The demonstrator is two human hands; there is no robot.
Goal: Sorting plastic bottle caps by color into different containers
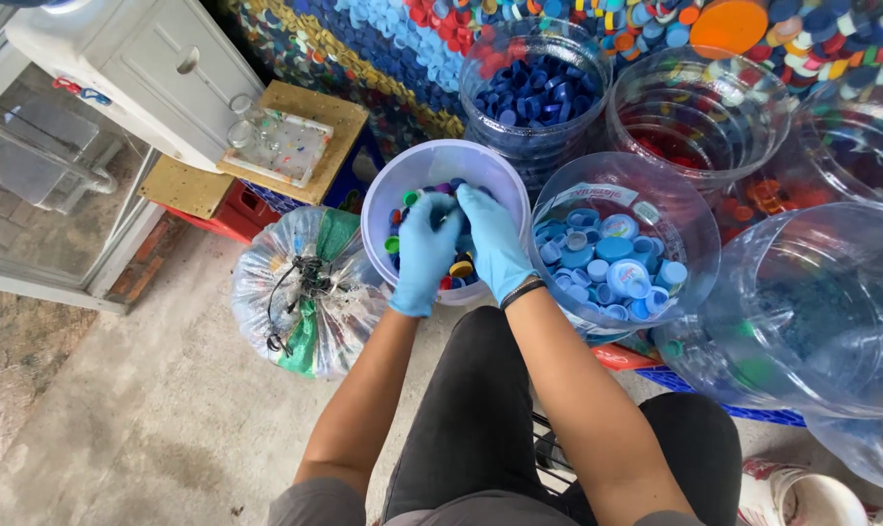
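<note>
Mixed-colour bottle caps (458, 268) fill a white bucket (417, 166) on the floor, centre. Largest to smallest around it: clear jar of light-blue caps (612, 258) at right; jar of dark-blue caps (534, 88) behind; tied plastic bag (305, 292) at left. Left hand (424, 251) and right hand (495, 239), both blue-gloved, reach into the bucket, fingers curled together over the caps; whether either pinches one cannot be told.

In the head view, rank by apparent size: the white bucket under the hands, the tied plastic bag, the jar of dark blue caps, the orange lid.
1. White bucket and tied plastic bag: look alike, so unranked.
2. Jar of dark blue caps, though it stands farther off.
3. Orange lid, plainly smallest.
</note>
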